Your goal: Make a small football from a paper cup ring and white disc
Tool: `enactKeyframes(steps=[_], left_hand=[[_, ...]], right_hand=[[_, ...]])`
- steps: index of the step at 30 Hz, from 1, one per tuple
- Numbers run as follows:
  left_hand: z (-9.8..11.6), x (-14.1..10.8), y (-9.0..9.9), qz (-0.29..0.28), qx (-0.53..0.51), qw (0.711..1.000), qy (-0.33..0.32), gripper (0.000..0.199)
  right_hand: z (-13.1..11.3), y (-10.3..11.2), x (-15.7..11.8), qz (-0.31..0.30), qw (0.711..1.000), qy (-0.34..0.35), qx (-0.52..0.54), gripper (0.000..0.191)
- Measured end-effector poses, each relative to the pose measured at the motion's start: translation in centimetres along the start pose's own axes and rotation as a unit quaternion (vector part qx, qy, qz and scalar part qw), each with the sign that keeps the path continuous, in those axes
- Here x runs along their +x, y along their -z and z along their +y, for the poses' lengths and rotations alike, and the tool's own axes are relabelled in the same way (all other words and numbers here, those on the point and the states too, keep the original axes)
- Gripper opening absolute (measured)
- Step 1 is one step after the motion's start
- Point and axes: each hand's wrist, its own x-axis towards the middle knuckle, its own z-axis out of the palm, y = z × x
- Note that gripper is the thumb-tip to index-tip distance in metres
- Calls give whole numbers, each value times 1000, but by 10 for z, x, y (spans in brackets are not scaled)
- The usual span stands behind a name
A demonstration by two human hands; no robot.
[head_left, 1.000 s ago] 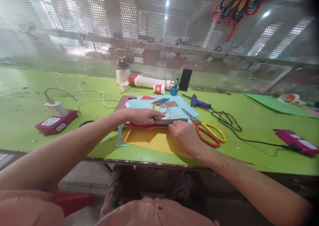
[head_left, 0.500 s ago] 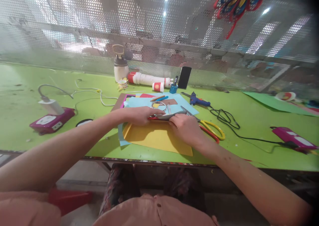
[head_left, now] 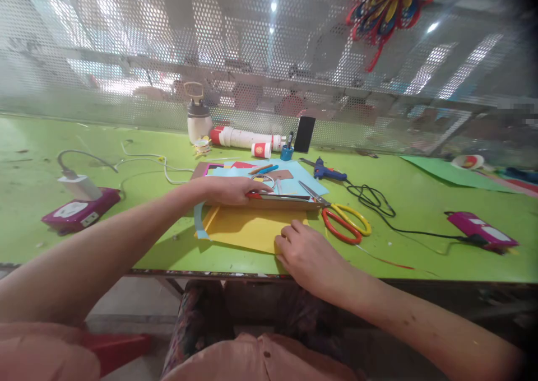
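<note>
My left hand (head_left: 233,190) grips the near edge of a brown cardboard sheet (head_left: 290,203), which is raised off the table in front and bears several coloured papers. Under it, a yellow sheet of paper (head_left: 247,228) sticks out towards me. At that sheet's right edge is my right hand (head_left: 309,252), its fingers curled and closed on the paper. On top of the pile lie light blue paper (head_left: 300,171), a blue pen (head_left: 268,168) and a ring-shaped item (head_left: 264,180), partly behind my left fingers. Scissors (head_left: 342,224) with red and yellow handles rest at the pile's right.
A blue glue gun (head_left: 330,171) with a black cord lies right of the pile, near a purple power strip (head_left: 483,230). Another power strip (head_left: 82,207) stands left. Behind are a spray bottle (head_left: 198,120), a paper cup (head_left: 261,150), a pen holder (head_left: 286,153) and a phone (head_left: 305,134).
My right hand has left the pile's near edge and come towards me onto the yellow sheet's right edge. My left hand stays on the pile. The scissors show more fully.
</note>
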Motion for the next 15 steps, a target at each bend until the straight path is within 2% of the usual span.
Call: enactKeyframes(steps=[4,11,15], left_hand=[[7,-1,-2,6,9,1000,-1,56],[9,-10,-36,73,7,997,-33,52],[10,-14,-50,101,-1,993,-54,54]], right_hand=[[-2,-7,12,7,1000,-4,-28,11],[1,-25,9,59,996,-52,-29,17],[8,-34,8,79,994,-75,-25,11]])
